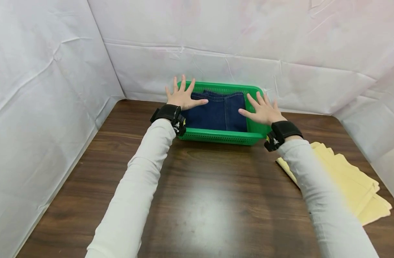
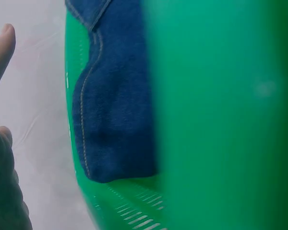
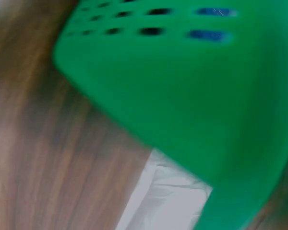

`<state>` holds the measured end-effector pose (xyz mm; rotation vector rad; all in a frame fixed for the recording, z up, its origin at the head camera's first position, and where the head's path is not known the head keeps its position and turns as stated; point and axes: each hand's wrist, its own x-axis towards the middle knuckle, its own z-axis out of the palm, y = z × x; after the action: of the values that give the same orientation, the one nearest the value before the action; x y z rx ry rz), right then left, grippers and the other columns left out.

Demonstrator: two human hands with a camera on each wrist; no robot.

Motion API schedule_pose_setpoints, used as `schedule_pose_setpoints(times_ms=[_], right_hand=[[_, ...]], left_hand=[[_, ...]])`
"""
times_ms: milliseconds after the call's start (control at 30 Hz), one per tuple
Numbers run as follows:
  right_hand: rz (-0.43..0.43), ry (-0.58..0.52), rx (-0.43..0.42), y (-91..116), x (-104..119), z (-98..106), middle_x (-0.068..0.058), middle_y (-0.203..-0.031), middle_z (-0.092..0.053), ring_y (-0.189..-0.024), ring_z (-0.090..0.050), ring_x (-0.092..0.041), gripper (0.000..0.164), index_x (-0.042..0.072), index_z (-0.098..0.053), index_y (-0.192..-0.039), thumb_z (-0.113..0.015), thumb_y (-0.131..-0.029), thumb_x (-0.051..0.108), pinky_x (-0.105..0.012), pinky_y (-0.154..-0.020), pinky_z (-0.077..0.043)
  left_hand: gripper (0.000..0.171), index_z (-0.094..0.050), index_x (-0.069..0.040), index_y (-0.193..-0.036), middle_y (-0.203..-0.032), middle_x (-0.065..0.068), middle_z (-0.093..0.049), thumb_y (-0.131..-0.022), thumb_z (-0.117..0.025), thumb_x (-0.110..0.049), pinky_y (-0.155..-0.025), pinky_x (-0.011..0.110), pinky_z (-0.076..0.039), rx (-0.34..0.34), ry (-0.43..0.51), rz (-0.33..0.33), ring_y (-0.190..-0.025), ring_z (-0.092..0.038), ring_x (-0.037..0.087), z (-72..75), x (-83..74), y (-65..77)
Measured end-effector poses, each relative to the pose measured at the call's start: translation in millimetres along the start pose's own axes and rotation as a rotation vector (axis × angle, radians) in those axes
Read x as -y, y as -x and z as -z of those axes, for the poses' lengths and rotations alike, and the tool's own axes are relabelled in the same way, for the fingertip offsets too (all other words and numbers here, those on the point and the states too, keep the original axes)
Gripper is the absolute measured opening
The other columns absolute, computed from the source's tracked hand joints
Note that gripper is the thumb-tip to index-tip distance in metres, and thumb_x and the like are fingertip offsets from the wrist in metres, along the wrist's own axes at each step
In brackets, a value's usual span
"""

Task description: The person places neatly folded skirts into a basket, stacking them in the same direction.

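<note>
A green plastic basket [image 1: 216, 136] with slotted walls stands at the back of the table, and folded dark blue denim [image 1: 213, 113] lies inside it. My left hand [image 1: 183, 97] is spread over the basket's left end, fingers straight and apart, thumb over the denim. Over the right end, my right hand [image 1: 262, 111] is spread the same way, its thumb toward the denim. Neither hand holds anything. In the left wrist view, the denim [image 2: 115, 105] shows stitched seams beside the near green wall. The basket's slotted outer wall [image 3: 149, 72] fills much of the right wrist view.
A fanned stack of yellow cloth-like sheets [image 1: 348, 182] lies on the right of the brown wooden table [image 1: 209, 193], partly under my right forearm. White sheeting [image 1: 229, 68] hangs behind the basket and along both sides.
</note>
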<state>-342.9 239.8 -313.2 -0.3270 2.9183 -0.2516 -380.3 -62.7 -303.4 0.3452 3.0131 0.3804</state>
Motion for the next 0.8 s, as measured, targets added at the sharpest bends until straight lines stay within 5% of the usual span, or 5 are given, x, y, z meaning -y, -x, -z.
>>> schedule_pose_setpoints(times_ms=[467, 800], right_hand=[[0.002, -0.04, -0.054, 88.1, -62.8, -18.4, -0.013, -0.147, 0.023, -0.133, 0.021, -0.036, 0.079, 0.021, 0.01, -0.145, -0.034, -0.091, 0.058, -0.069, -0.095, 0.012], [-0.101, -0.08, -0.002, 153.3, -115.1, -63.6, -0.023, -0.144, 0.023, -0.128, 0.02, -0.047, 0.081, 0.017, 0.013, -0.145, -0.036, -0.092, 0.055, -0.073, -0.087, 0.014]], left_hand=[[0.095, 0.015, -0.035, -0.142, -0.145, 0.002, 0.033, -0.074, -0.031, -0.081, -0.098, 0.063, 0.017, 0.019, 0.043, -0.164, -0.124, 0.039, 0.026, -14.4, 11.7, 25.5], [0.096, 0.014, -0.034, -0.143, -0.145, -0.001, 0.032, -0.073, -0.034, -0.081, -0.098, 0.066, 0.013, 0.05, 0.033, -0.253, -0.129, 0.033, 0.027, -33.4, 15.3, 57.9]])
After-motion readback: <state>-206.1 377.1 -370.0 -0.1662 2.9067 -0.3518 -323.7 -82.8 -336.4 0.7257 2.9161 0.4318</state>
